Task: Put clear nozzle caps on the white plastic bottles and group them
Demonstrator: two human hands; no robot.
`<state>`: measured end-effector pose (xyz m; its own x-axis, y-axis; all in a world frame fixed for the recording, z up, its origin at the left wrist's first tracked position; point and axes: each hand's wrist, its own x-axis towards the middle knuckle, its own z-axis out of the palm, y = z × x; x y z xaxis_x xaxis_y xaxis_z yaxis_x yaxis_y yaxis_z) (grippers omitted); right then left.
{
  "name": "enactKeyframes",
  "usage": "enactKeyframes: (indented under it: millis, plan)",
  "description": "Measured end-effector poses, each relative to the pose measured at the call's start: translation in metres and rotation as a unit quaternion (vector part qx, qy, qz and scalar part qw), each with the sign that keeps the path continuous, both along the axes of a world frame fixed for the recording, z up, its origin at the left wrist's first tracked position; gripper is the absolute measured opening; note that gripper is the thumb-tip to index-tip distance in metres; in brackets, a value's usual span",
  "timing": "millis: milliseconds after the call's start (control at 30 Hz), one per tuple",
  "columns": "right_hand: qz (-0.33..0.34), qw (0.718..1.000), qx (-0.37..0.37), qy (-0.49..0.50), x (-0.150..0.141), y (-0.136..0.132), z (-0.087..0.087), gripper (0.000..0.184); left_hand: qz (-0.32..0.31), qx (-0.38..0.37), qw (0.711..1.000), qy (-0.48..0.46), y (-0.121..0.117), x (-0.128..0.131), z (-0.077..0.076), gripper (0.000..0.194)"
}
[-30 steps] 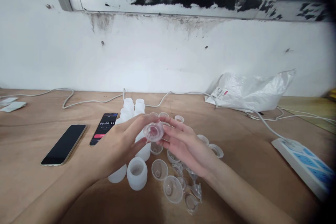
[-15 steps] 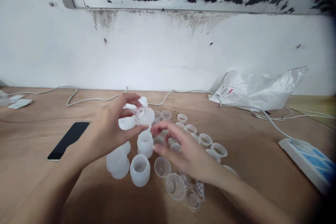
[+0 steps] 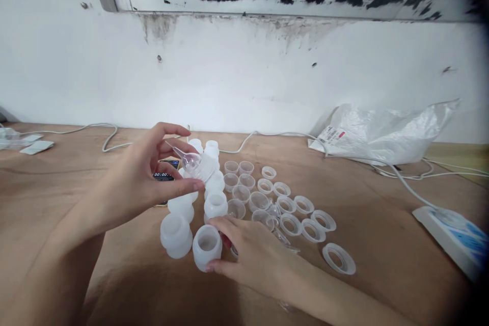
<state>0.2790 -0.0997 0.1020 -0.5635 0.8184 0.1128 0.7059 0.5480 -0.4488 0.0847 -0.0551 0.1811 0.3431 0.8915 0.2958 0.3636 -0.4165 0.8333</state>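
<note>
Fingers of the left hand [image 3: 139, 178], half curled, pinch a clear teat [image 3: 190, 163] near its whitish collar [image 3: 207, 169], seemingly leaving the pointed tip free. The right hand [image 3: 257, 250] curves partly closed around the nearest squat bottle [image 3: 206, 261], perhaps steadying it upright: milky, open-mouthed. Similar bottles [image 3: 175, 232] run far and left; clear cups [image 3: 236, 209] and pale rings [image 3: 348, 264] lie right.

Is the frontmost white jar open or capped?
Open: the frontmost white jar, with the right hand at its side, stands upright with its round mouth uncovered, and no cap sits on it.
</note>
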Motion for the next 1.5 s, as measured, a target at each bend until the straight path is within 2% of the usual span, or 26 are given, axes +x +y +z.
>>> enactKeyframes:
  millis: [100,167,333,400,533,567,633,700,767,867,967,1233,1300,1433,1500]
  plan:
    - [0.005,0.999,-0.04,0.036,0.002,0.0,0.014,0.026,-0.015,0.011,0.997,-0.073,0.0,-0.001,0.003,0.045]
    - [0.012,0.995,-0.07,0.065,0.006,0.001,0.025,0.021,-0.029,-0.011,0.993,-0.114,0.0,-0.002,0.005,0.04]
    - [0.019,0.978,-0.115,0.175,0.026,0.004,0.047,0.032,-0.046,-0.065,0.978,-0.192,-0.004,-0.004,0.008,0.025]
    - [0.037,0.958,-0.14,0.248,0.035,0.006,0.052,0.036,-0.054,-0.079,0.973,-0.212,-0.004,-0.003,0.008,0.023]
    - [0.066,0.889,-0.223,0.394,0.045,0.008,0.054,0.04,-0.059,-0.091,0.97,-0.219,-0.004,0.001,0.004,0.027]
    - [0.062,0.884,-0.221,0.407,0.045,0.008,0.054,0.04,-0.057,-0.089,0.971,-0.217,-0.004,0.002,0.003,0.028]
    - [0.038,0.905,-0.168,0.389,0.044,0.009,0.052,0.037,-0.049,-0.083,0.972,-0.216,-0.006,0.006,0.0,0.027]
    - [-0.005,0.942,-0.062,0.329,0.042,0.01,0.049,0.036,-0.047,-0.086,0.972,-0.216,-0.007,0.011,-0.002,0.026]
    - [-0.047,0.964,0.055,0.256,0.038,0.012,0.046,0.038,-0.054,-0.113,0.973,-0.196,-0.007,0.018,-0.006,0.027]
    - [-0.076,0.967,0.172,0.169,0.034,0.014,0.041,0.04,-0.071,-0.15,0.978,-0.129,-0.004,0.027,-0.014,0.03]
    - [-0.089,0.97,0.194,0.114,0.032,0.016,0.037,0.04,-0.07,-0.141,0.984,-0.08,0.001,0.033,-0.021,0.033]
    - [-0.107,0.952,0.275,0.076,0.032,0.019,0.031,0.041,-0.06,-0.106,0.992,-0.029,0.006,0.036,-0.023,0.031]
    - [-0.106,0.939,0.324,0.05,0.033,0.018,0.029,0.039,-0.056,-0.108,0.992,-0.028,0.007,0.036,-0.023,0.03]
    - [-0.084,0.893,0.441,-0.018,0.034,0.018,0.027,0.034,-0.044,-0.134,0.99,-0.026,0.008,0.035,-0.023,0.027]
    - [-0.082,0.9,0.428,-0.005,0.034,0.018,0.028,0.036,-0.057,-0.124,0.99,-0.025,0.007,0.035,-0.022,0.027]
